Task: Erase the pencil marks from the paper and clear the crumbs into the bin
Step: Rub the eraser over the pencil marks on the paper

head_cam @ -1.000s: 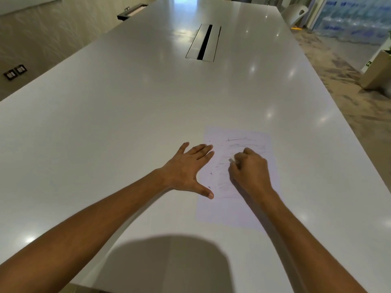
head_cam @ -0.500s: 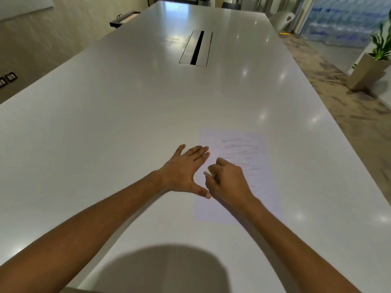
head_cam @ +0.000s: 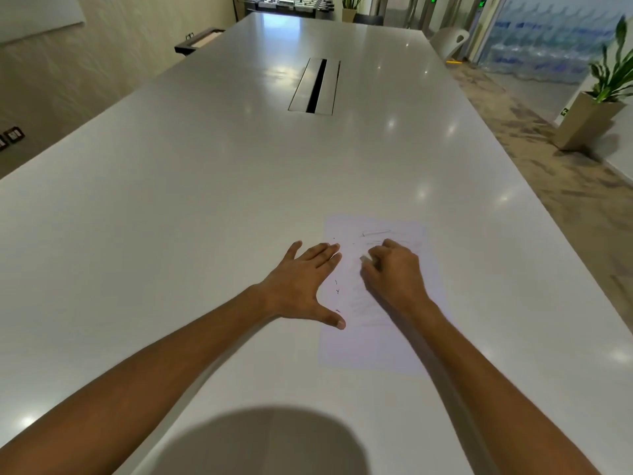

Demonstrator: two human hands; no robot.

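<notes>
While the paper [head_cam: 404,351] is pinned at its left edge by the spread left hand [head_cam: 301,286], an eraser [head_cam: 365,258] is pinched by the right hand [head_cam: 394,272]; remaining pencil marks [head_cam: 376,233] lie just beyond it

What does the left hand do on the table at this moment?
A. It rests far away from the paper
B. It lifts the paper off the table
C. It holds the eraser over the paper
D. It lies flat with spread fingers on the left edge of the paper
D: the left hand lies flat, its fingers and thumb on the left edge of the paper, while the right hand pinches the eraser.
</notes>
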